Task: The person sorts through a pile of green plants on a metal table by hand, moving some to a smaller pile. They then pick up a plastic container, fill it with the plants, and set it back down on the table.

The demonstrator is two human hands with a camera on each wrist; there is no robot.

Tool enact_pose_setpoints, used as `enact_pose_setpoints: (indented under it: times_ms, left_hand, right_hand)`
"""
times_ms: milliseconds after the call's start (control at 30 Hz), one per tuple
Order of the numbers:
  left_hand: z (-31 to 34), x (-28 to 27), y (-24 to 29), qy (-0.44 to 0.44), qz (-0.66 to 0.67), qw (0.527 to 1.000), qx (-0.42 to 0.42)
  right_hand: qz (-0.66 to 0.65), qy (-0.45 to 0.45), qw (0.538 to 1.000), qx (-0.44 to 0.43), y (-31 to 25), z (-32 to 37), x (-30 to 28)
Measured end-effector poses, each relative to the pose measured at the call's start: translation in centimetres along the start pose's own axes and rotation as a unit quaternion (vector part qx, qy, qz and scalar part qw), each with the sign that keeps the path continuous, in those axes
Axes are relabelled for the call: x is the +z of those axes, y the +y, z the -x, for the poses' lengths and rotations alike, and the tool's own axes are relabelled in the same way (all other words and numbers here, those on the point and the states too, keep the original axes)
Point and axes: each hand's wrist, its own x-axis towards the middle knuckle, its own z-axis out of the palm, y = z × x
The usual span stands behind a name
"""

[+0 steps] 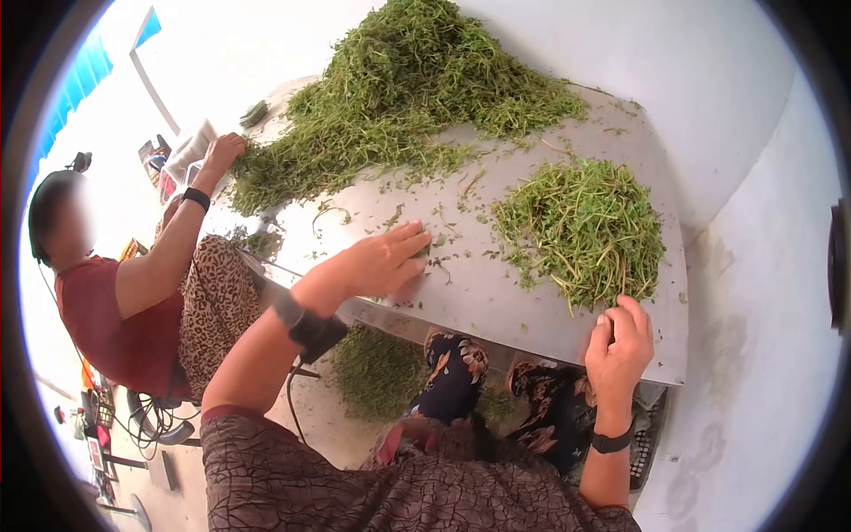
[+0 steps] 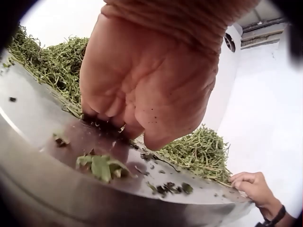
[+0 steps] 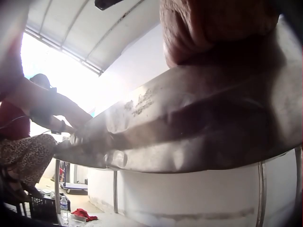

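My left hand [image 1: 390, 260] is palm down over the metal table [image 1: 532, 306], its fingers nearly straight and angled to the far side. In the left wrist view its fingertips reach down to the metal among dark crumbs and leaf scraps [image 2: 100, 168]. My right hand [image 1: 620, 346] is at the table's near right edge, fingers bent, fingertips right at the front of a small heap of green leafy stems [image 1: 589, 230]. Whether it pinches a stem I cannot tell. The right wrist view shows only part of that hand [image 3: 218, 28], dark above the table's side.
A much larger heap of greens [image 1: 417, 80] covers the table's far side against the wall. Another person [image 1: 124, 301] sits at the left, one arm reaching to that heap. More greens [image 1: 377, 372] lie below the table, and a dark crate [image 1: 651, 434] stands at the right.
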Motion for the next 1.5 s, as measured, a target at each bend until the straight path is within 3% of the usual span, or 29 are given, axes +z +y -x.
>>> enact_pose_setpoints:
  times_ms: [200, 267, 333, 400, 433, 467, 533, 633, 800, 1100, 1200, 1267, 1333, 1400, 1500]
  left_hand:
    - [7.5, -0.9, 2.4, 0.032, 0.028, 0.999, 0.012]
    - [9.5, -2.0, 3.3, -0.035, 0.062, 0.996, -0.052]
    - [10.1, -3.8, 4.4, -0.032, 0.077, 0.996, -0.044]
    - [9.4, -6.1, 6.3, -0.195, 0.082, 0.958, -0.195]
    - [9.7, -5.8, 6.6, -0.117, 0.132, 0.97, -0.167]
    - [9.7, -4.9, 6.6, -0.115, 0.133, 0.97, -0.169]
    - [8.7, -1.9, 5.7, 0.094, 0.087, 0.991, -0.036]
    - [6.0, 0.3, 6.4, 0.104, 0.078, 0.992, 0.007]
    - [3.6, 3.9, 6.1, 0.079, 0.002, 0.997, 0.004]
    - [7.9, 3.9, 0.6, 0.118, -0.021, 0.978, -0.173]
    - [10.1, 2.8, -0.4, 0.103, -0.064, 0.949, -0.291]
    - [10.5, 1.4, -0.3, 0.029, -0.126, 0.919, -0.373]
    - [10.7, 0.7, 0.5, 0.021, -0.156, 0.913, -0.375]
    - [10.0, 0.7, 1.6, 0.143, -0.072, 0.948, -0.277]
    - [8.1, 2.0, 4.0, 0.165, 0.012, 0.98, -0.106]
  right_hand:
    - [0.006, 0.004, 1.0, -0.01, 0.2, 0.1, 0.1]
    - [0.009, 0.003, 1.0, -0.014, 0.1, 0.1, 0.1]
    - [0.014, 0.002, 1.0, -0.018, 0.0, 0.1, 0.2]
    - [0.023, 0.007, 1.0, -0.019, 0.1, 0.2, 0.3]
    - [0.021, 0.007, 1.0, -0.021, 0.2, 0.2, 0.4]
    - [0.029, 0.008, 0.999, -0.02, 0.1, 0.2, 0.4]
    - [0.039, 0.009, 0.999, -0.021, 0.2, 0.1, 0.3]
    - [0.04, 0.014, 0.999, -0.026, 0.2, 0.1, 0.3]
    - [0.024, -0.003, 1.0, -0.005, 0.3, 0.2, 0.2]
    - [0.021, 0.018, 0.999, -0.018, 0.1, 0.2, 0.3]
    - [0.021, 0.013, 1.0, -0.016, 0.2, 0.1, 0.3]
    - [0.024, 0.012, 1.0, -0.012, 0.1, 0.1, 0.3]
    - [0.024, 0.008, 1.0, -0.012, 0.0, 0.1, 0.3]
    - [0.029, 0.01, 0.999, -0.006, -0.1, 0.1, 0.2]
    - [0.027, 0.01, 1.0, -0.007, -0.2, 0.0, 0.2]
